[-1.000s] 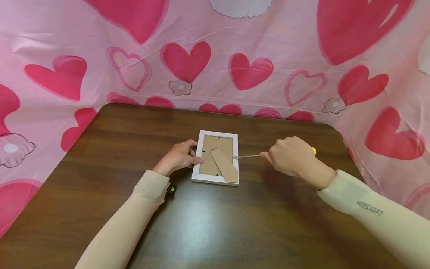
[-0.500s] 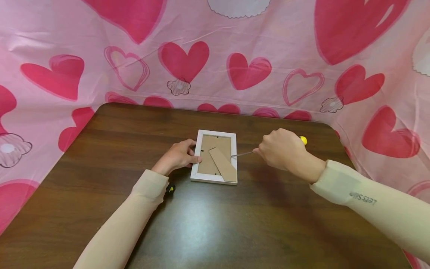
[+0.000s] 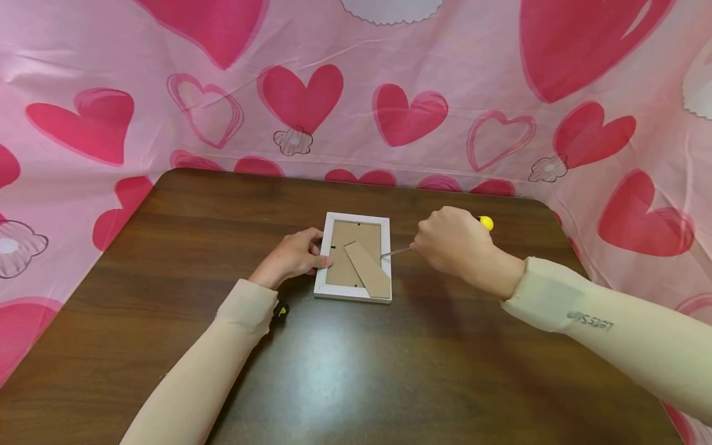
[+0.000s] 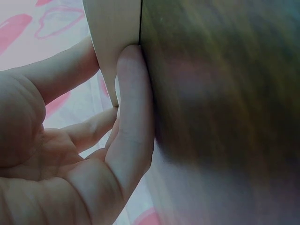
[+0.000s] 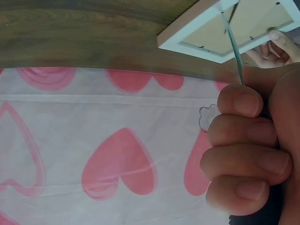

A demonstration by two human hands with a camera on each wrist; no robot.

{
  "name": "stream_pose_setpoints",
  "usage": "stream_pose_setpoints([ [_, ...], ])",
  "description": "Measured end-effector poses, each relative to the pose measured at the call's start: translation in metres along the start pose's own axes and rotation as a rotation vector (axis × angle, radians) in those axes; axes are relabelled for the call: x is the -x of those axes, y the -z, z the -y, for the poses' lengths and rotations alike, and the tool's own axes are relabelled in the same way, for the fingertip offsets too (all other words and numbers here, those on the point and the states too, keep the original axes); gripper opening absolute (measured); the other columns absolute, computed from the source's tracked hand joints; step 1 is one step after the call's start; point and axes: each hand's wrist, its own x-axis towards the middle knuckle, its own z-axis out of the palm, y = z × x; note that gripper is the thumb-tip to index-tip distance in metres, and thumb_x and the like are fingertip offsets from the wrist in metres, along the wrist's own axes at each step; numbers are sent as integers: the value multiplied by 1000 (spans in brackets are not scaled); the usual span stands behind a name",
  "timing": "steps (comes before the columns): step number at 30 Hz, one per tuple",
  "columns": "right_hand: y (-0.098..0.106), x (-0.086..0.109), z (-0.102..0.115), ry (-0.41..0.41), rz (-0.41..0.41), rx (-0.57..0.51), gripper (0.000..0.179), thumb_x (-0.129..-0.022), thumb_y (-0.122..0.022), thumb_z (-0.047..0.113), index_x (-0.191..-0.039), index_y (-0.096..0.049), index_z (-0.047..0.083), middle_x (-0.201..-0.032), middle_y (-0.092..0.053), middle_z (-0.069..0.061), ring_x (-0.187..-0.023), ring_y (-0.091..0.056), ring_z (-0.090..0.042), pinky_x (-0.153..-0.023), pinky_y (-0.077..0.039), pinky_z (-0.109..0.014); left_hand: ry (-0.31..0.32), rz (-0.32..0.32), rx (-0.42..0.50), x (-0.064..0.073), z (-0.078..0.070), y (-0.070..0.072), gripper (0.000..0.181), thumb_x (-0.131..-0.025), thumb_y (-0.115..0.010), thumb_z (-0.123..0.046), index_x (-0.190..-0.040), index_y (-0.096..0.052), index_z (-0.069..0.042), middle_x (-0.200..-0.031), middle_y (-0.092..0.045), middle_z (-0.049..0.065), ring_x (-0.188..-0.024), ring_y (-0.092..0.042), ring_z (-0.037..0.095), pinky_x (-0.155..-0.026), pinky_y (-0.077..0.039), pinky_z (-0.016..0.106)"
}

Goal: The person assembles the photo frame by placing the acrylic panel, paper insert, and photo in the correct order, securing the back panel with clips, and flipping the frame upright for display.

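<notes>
A white picture frame (image 3: 353, 296) lies back side up on the table, its brown backing board (image 3: 345, 272) and slanted stand leg (image 3: 367, 269) showing. My left hand (image 3: 292, 254) grips its left side, thumb on the top face and fingers against the side; in the left wrist view a finger (image 4: 133, 93) lies low along that edge. My right hand (image 3: 458, 244) holds a screwdriver with fingers curled round its handle, whose yellow end (image 3: 486, 223) sticks out behind. The thin metal shaft (image 5: 233, 44) reaches the inner edge of the frame's right side. Its exact tip is too small to make out.
The dark wooden table (image 3: 311, 383) carries the frame. A small black and yellow object (image 3: 281, 310) shows beside my left cuff. A pink heart-printed cloth (image 3: 356, 148) hangs behind the table and at both sides.
My right hand has moved left and a little away from me, and the screwdriver's yellow end has come along. The tip stays at the frame's right side; my left hand keeps its grip.
</notes>
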Motion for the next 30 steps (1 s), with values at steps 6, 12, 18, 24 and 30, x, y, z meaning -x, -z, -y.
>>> stream_pose_setpoints([
  [6,7,-8,4,22,45,74,44,-95,-77,23,-55,-61,10,-54,-59,-5,-49,-57,-21,-50,-58,-35,-6,3,-3,0,-1,1,66,-97,-79,-13,-154,-47,-4,-111,-63,19,-91,-70,28,-86,-65,42],
  [12,11,-14,12,50,54,130,36,-87,-71,5,-53,-60,14,-55,-60,-2,-51,-57,-19,-48,-55,-32,-1,6,-8,1,-1,2,67,-97,-79,-14,-155,-46,-4,-112,-62,19,-92,-70,28,-88,-64,42],
  [18,10,-14,12,9,114,58,43,-97,-75,31,-59,-67,13,-59,-63,-2,-53,-60,-22,-52,-56,-34,2,10,-7,1,1,0,67,-97,-80,-16,-155,-47,-5,-113,-62,18,-90,-72,27,-88,-64,42],
  [24,9,-11,-5,-89,252,-112,49,-105,-64,41,-67,-69,11,-65,-65,-6,-57,-63,-28,-56,-60,-45,7,6,-18,0,3,-2,71,-96,-82,-17,-156,-46,-4,-111,-62,17,-87,-71,26,-87,-64,41],
  [30,0,-8,-18,-128,261,-201,50,-106,-62,41,-64,-65,13,-66,-65,-7,-60,-65,-30,-56,-60,-49,0,4,-4,-1,2,0,71,-96,-81,-15,-156,-45,-3,-112,-63,18,-89,-70,27,-87,-65,42],
])
